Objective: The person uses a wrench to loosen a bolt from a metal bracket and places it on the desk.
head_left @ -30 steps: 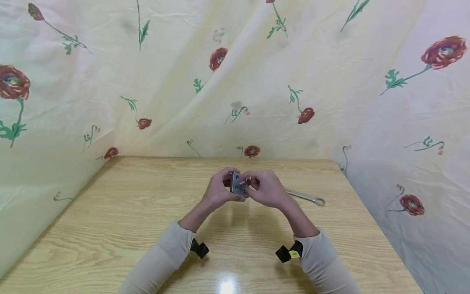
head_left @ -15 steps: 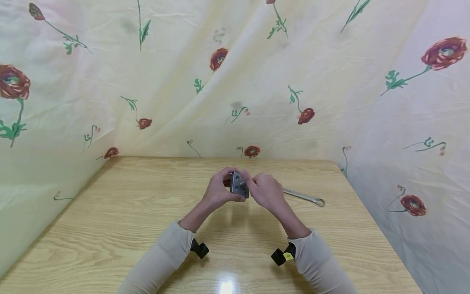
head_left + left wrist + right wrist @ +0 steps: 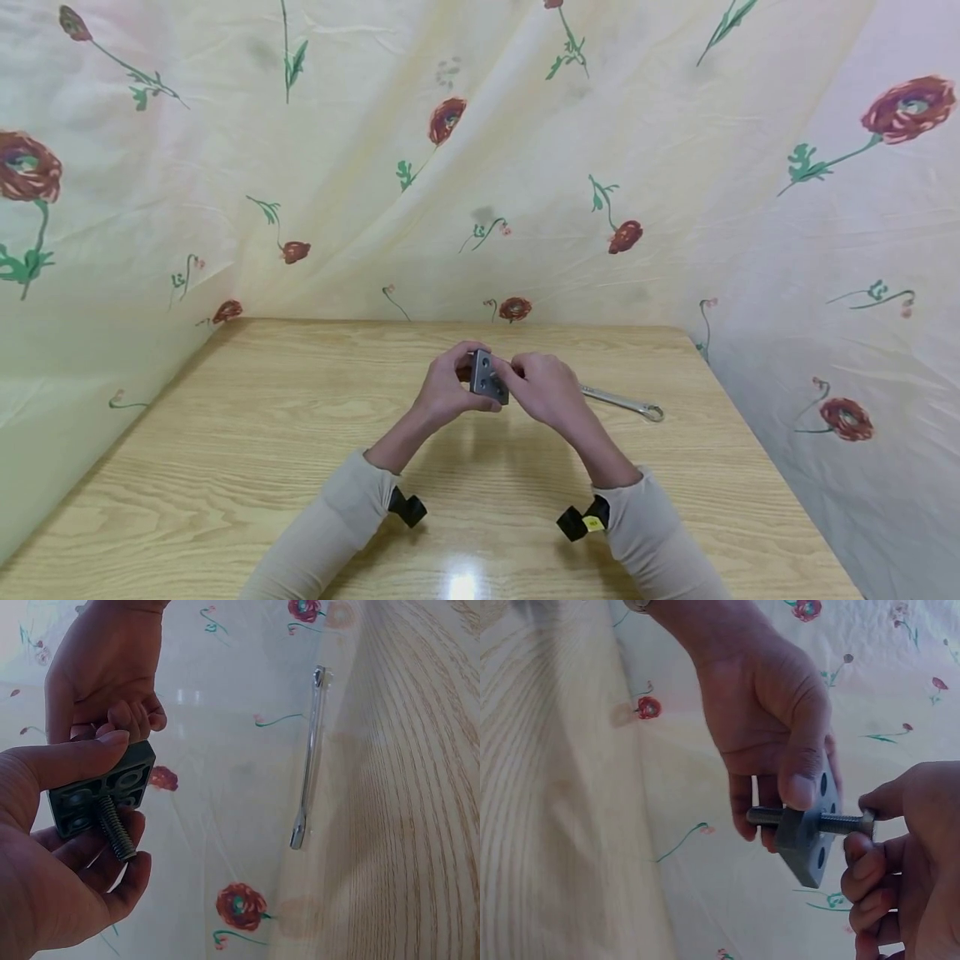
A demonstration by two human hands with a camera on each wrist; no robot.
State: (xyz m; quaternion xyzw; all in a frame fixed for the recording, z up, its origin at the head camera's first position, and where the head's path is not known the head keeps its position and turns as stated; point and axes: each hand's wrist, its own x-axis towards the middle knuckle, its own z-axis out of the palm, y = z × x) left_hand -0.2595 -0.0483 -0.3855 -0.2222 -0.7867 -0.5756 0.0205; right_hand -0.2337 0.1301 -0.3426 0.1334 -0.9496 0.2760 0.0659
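Observation:
A small grey block (image 3: 482, 377) with several holes is held up over the table between the fingers and thumb of my left hand (image 3: 442, 390). Through its middle runs a threaded bolt (image 3: 841, 823). In the left wrist view a long stretch of the bolt's thread (image 3: 118, 831) sticks out of the ribbed back of the block. My right hand (image 3: 546, 388) pinches the bolt's head between thumb and forefinger, its other fingers curled. The right wrist view shows a gap between the bolt head and the block's face.
A silver combination wrench (image 3: 622, 402) lies on the wooden table (image 3: 262, 450), to the right of and partly behind my right hand. Flower-patterned cloth (image 3: 360, 167) hangs around the back and sides of the table.
My right hand's thumb and fingers have shifted about the bolt head, and the wrist has turned a little. The left hand and the block have stayed in place.

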